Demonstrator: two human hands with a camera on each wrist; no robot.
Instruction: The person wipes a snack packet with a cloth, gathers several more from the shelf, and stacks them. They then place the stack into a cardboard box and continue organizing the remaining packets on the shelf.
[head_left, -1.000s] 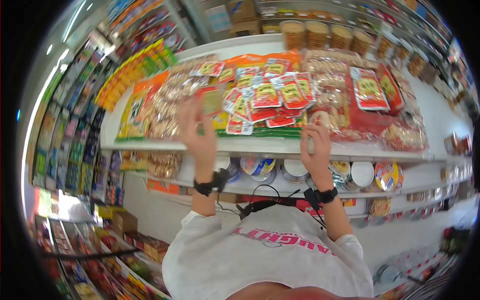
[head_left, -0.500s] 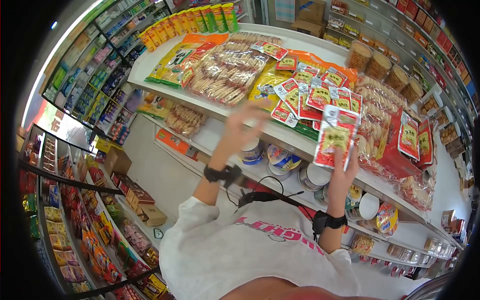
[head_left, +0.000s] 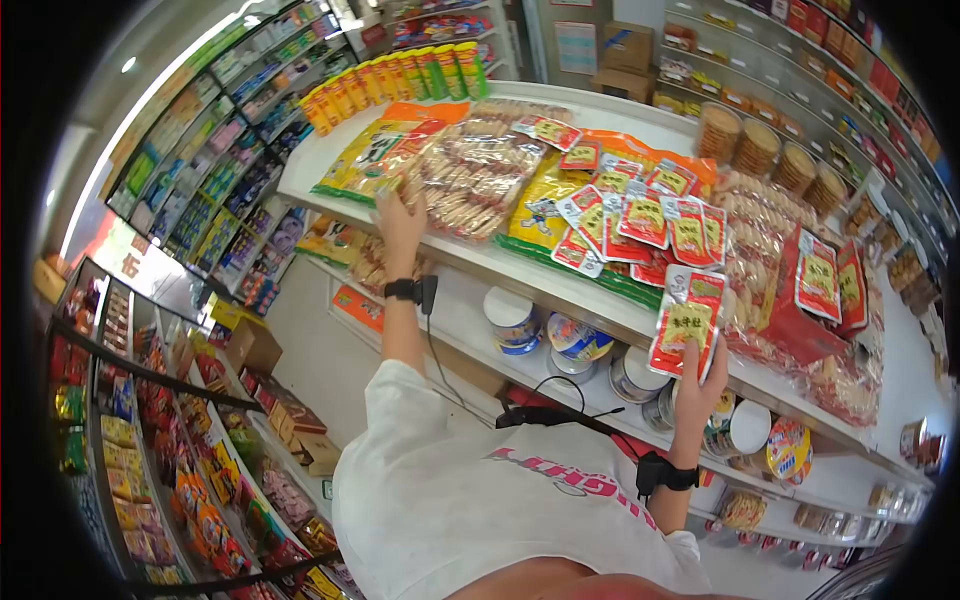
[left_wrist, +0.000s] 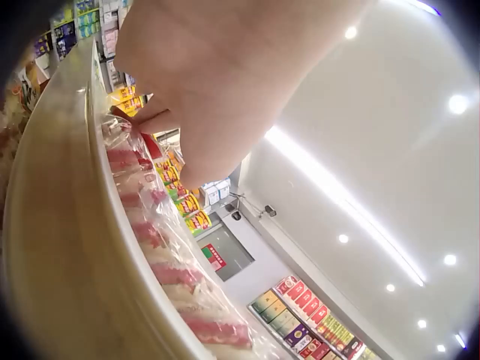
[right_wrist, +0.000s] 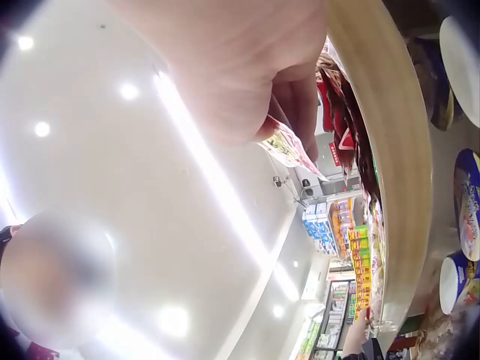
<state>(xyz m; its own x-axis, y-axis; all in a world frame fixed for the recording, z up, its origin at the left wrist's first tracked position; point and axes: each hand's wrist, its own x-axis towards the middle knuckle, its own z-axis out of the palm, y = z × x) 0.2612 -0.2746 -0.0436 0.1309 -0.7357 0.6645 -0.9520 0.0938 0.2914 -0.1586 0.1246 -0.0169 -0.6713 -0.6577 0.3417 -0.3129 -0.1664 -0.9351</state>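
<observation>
My right hand (head_left: 697, 392) (right_wrist: 236, 67) holds a red-and-white packet (head_left: 688, 310) (right_wrist: 289, 148) upright by its lower end, at the front edge of the display shelf. Behind it, a pile of similar packets (head_left: 640, 215) lies on a yellow-and-orange bag (head_left: 535, 215). Over on the left, my left hand (head_left: 402, 225) (left_wrist: 217, 67) reaches to the shelf between a yellow bag (head_left: 360, 165) and a clear pack of sticks (head_left: 475, 175). Its fingers bend down beside the wrapped pack (left_wrist: 161, 232) in the left wrist view; whether they grip anything is unclear.
Yellow and green tubes (head_left: 400, 80) line the back left, and round tubs (head_left: 760, 145) the back right. A red box (head_left: 800, 320) with packets stands at the right. Bowls (head_left: 580, 340) fill the lower shelf. Loaded racks (head_left: 190, 450) stand at the left.
My left hand has moved left to the bags at the shelf's left part. My right hand, first without a packet in view, has picked one up and holds it at the edge.
</observation>
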